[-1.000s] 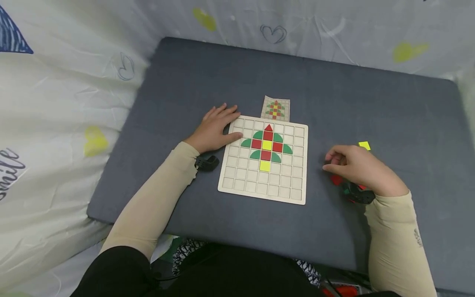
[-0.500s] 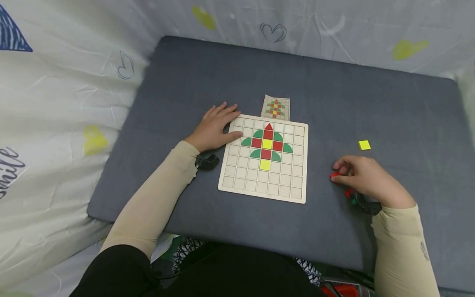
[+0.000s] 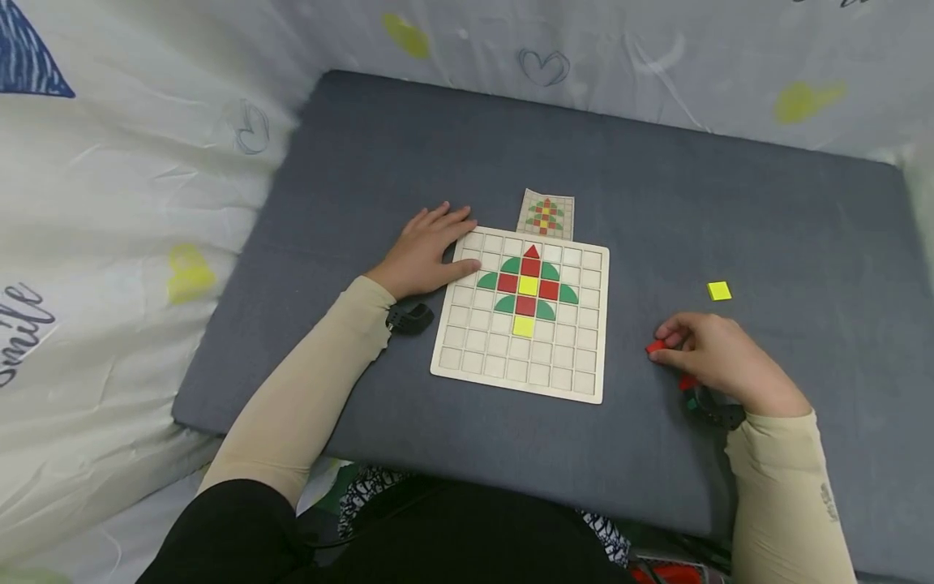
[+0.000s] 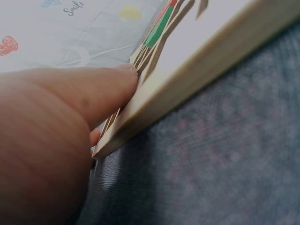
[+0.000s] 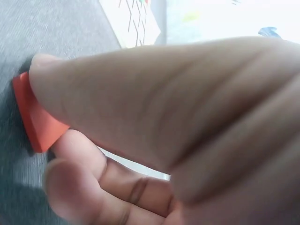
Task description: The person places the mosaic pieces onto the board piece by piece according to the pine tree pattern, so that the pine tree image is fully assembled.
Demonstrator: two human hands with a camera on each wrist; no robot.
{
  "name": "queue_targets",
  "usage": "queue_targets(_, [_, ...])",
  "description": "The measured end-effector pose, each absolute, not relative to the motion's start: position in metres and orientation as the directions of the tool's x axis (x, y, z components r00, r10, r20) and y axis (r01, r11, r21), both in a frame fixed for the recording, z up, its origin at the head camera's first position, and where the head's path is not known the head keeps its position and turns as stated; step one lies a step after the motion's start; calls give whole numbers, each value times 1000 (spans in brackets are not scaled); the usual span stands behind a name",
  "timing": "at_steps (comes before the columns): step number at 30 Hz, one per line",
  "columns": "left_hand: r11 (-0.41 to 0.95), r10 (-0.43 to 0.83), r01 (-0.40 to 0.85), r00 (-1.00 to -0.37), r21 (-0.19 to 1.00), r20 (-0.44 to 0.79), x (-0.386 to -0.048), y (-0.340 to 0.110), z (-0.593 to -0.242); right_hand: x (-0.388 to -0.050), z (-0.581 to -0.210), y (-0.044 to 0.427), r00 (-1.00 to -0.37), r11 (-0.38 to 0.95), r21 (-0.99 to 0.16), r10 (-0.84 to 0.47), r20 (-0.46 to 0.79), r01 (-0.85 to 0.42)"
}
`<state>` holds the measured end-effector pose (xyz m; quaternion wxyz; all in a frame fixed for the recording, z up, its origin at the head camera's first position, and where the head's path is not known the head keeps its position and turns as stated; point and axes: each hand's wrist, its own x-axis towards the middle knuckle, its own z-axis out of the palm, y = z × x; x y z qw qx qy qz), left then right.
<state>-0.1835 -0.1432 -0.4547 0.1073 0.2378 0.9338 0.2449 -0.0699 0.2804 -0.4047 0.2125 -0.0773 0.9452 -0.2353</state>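
Note:
My left hand rests on the upper left corner of a pale wooden grid board, fingers spread and thumb lying on its edge. The left wrist view shows the thumb against the board's raised rim. Red, yellow and green tiles fill part of the grid in a tree shape. Right of the board, my right hand pinches a red tile between thumb and fingers, at the tabletop. In the right wrist view, the thumb covers part of this red tile, so its full outline is hidden.
A small pattern card with a printed tree lies against the board's far edge. One yellow square tile lies beyond my right hand. Another red tile and a bit of green show beside the right wrist camera. The grey table meets white sheeting.
My right hand has shifted down and slightly right and now pinches the red tile, uncovering the yellow tile. The left hand stays on the board.

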Motion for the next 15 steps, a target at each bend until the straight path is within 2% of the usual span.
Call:
queue_targets(7, [773,496,391,-863,500,-92,-183,-143,-454,-74,-404,265,-886,880,-476,-225,-405,-6])
queue_targets(15, [769,494,390,-865,506,-84,-182,-144,-454,-81,-400,255,-888,878,-471,-283,-362,-88])
